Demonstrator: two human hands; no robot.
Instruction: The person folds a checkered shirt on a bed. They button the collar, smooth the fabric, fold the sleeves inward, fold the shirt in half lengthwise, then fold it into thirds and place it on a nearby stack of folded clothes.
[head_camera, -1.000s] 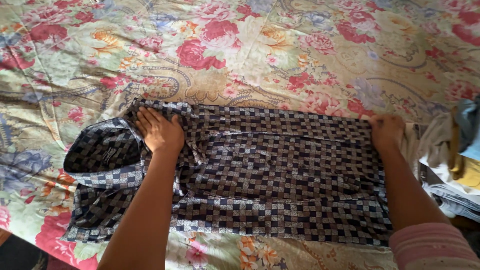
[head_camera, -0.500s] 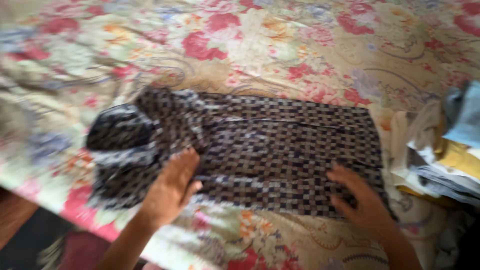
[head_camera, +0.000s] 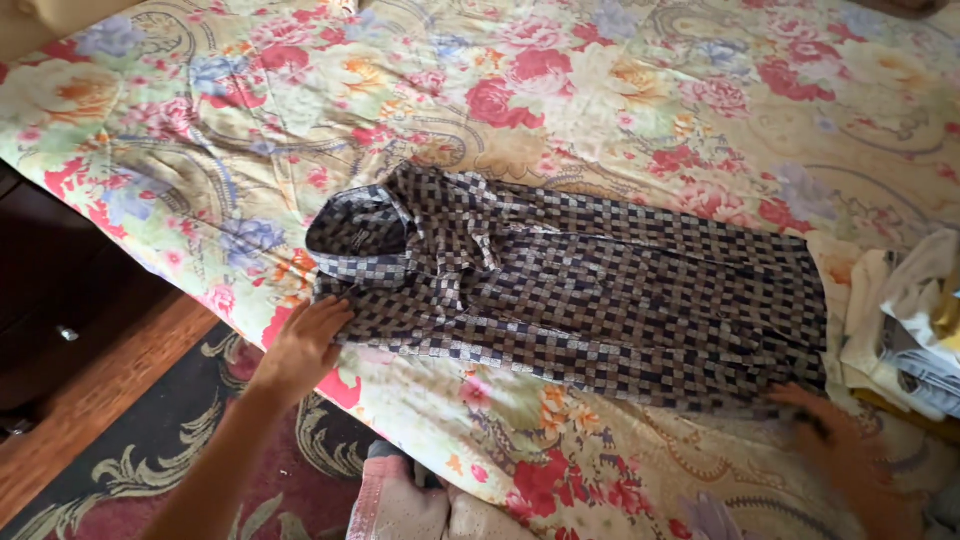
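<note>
Right hand (head_camera: 845, 450) is motion-blurred; its grip on the shirt (head_camera: 600, 300) cannot be determined. Clothes pile (head_camera: 915, 320) (right side) is cut off by the frame edge.

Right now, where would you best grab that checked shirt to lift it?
Probably the shirt by its near long edge, coming from the bed's near side. It lies flat, folded narrow, collar left. The left hand sits at the collar-end corner, the right hand by the hem corner.
</note>
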